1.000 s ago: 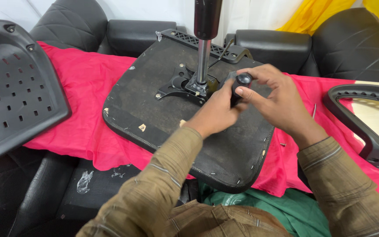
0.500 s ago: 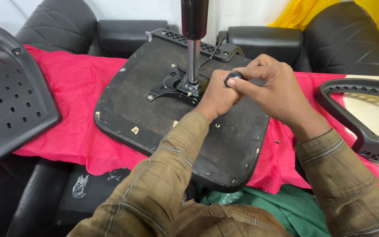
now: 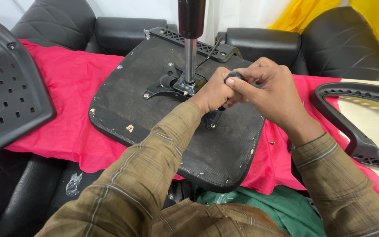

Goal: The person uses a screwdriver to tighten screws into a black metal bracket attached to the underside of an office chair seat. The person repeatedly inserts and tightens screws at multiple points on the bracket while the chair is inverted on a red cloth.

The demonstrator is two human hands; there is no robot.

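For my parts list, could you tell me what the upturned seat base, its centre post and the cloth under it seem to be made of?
Seat base: likely board under matte black fabric; staples along the edge. Centre post: polished metal, bright glint. Cloth: thin pink-red woven fabric, creased. Both hands grip a small black knob, probably plastic.

Both hands are bunched over a small black knob (image 3: 233,77), so only its top pokes out between the fingers; whatever it's mounted on is covered by the left hand (image 3: 213,92) and right hand (image 3: 266,90). Above them the gas cylinder (image 3: 191,26) runs off the top edge. Far left of the hands, the perforated black shell (image 3: 5,87) is cropped by the frame. To the right, the black armrest loop (image 3: 352,127) gets cut off too. Tiny pale specks on the seat underside (image 3: 123,101) are maybe staples, hard to say.
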